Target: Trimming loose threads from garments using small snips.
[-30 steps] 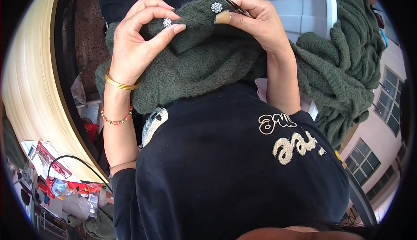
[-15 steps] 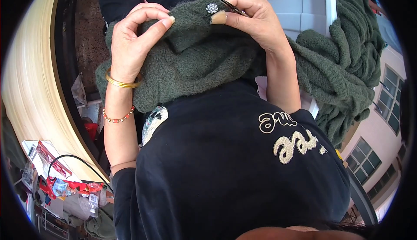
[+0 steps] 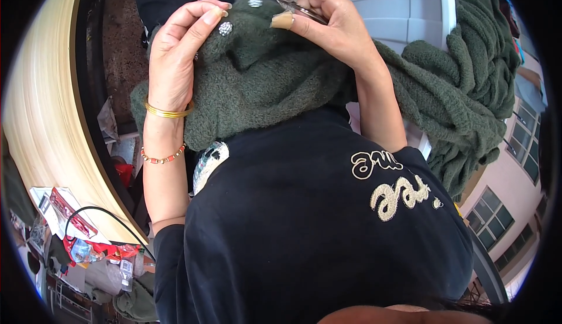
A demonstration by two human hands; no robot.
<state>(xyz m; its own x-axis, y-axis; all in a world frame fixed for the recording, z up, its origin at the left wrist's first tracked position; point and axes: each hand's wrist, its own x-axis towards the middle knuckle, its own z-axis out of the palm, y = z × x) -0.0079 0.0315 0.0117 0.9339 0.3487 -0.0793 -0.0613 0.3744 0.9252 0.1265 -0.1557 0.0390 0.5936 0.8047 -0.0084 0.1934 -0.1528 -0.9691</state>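
A dark green knitted garment (image 3: 257,89) lies bunched on my lap, with two sparkly silver buttons (image 3: 225,28) near its top edge. My left hand (image 3: 178,54) grips a fold of the garment, its fingertips next to one button. My right hand (image 3: 328,22) pinches the garment's upper edge beside the second button (image 3: 255,1) and holds a thin dark tool (image 3: 295,9) between its fingers; what kind of tool I cannot tell. My thumb wears a tan cover. I have two bracelets on my left wrist.
More of the green knit (image 3: 468,84) is draped over a white plastic chair (image 3: 404,13) on my right. A curved pale wooden table edge (image 3: 47,119) runs along my left. Red packets and a black cable (image 3: 76,224) lie at the lower left. A building with windows (image 3: 503,224) shows at the right.
My left hand has shifted its hold on the fold, so a button under its fingertips shows again. My right hand has moved slightly along the garment's top edge.
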